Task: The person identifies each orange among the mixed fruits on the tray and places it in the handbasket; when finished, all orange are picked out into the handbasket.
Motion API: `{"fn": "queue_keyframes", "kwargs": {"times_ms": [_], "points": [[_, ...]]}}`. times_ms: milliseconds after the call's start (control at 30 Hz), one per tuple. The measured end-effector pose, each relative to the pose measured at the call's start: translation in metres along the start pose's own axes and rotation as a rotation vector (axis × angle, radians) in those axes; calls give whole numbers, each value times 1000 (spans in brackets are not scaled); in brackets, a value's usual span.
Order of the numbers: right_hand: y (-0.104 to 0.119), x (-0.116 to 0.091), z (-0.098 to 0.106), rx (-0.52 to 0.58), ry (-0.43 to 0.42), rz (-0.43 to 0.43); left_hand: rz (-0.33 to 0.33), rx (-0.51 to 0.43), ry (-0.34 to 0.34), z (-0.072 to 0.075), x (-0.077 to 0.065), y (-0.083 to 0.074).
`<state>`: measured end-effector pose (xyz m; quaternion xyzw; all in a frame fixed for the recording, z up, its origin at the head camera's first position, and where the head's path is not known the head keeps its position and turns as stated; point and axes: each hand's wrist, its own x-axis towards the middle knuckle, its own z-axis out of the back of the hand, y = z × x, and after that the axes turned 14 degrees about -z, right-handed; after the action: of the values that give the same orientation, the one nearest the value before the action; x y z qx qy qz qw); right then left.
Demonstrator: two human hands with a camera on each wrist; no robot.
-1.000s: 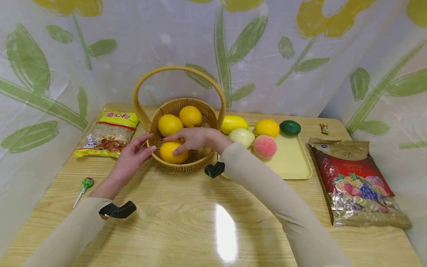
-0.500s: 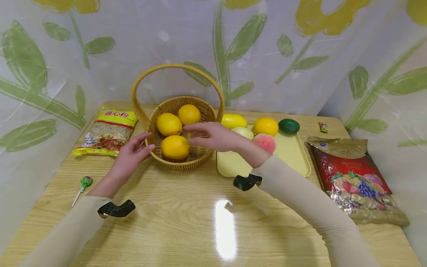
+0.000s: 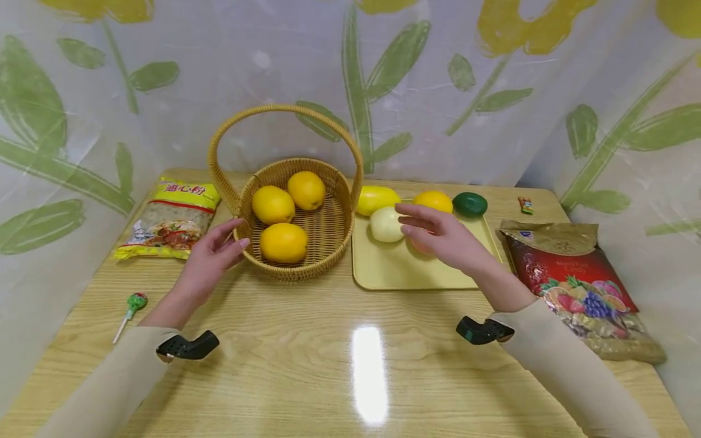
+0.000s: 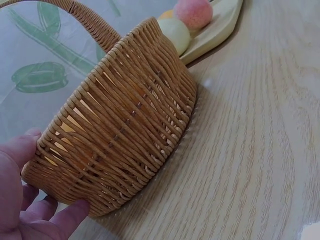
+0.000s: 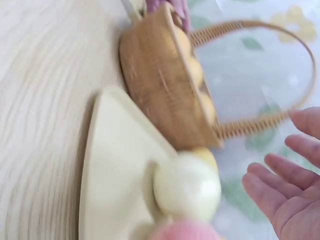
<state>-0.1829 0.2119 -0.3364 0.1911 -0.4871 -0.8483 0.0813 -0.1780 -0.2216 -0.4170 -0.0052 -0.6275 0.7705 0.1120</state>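
My left hand (image 3: 210,258) holds the left side of a wicker basket (image 3: 301,272), with thumb and fingers against its rim and wall. Three yellow-orange fruits (image 3: 283,243) lie inside, grouped toward the left, under the tall arched handle (image 3: 285,108). Over the yellow tray (image 3: 400,281) hovers my right hand (image 3: 451,240), fingers extended and holding nothing. Just left of its fingertips is a pale whitish-green round fruit (image 3: 386,224). A pink peach (image 5: 185,231) is mostly covered by that hand in the head view.
The tray also bears a long yellow fruit (image 3: 378,201), an orange-yellow fruit (image 3: 434,200) and a dark green fruit (image 3: 470,205). A candy bag (image 3: 580,292) and small wrapped sweet (image 3: 526,205) lie right; a pasta bag (image 3: 172,219) and lollipop (image 3: 136,302) left.
My right hand has let go of the front yellow-orange fruit in the basket, lifted out and moved right over the tray. My left hand has stayed at the basket's left side.
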Motion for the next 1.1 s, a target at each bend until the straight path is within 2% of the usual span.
{"fn": "queue_keyframes", "kwargs": {"times_ms": [133, 233, 333, 433, 567, 700, 1000, 1100], "points": [[-18, -11, 30, -6, -94, -55, -4, -2, -11, -1, -1, 2], [-29, -13, 53, -8, -147, -141, -13, -17, -15, 0, -3, 3], [-42, -9, 71, -16, -161, -201, -18, -27, -19, 0, -4, 3], [-57, -3, 82, -62, -155, -212, -17, -34, -17, 0, -4, 2], [-74, 8, 87, -108, -155, -176, -20, -46, -6, -1, -2, 1], [-83, 21, 87, -104, -100, -159, -18, -53, -6, 0, -1, 2], [-88, 46, 87, -71, 8, -196, -16, -60, -4, 1, 0, 3], [-77, 46, 83, -71, 30, -199, -12, -53, -1, 1, 0, 2]]}}
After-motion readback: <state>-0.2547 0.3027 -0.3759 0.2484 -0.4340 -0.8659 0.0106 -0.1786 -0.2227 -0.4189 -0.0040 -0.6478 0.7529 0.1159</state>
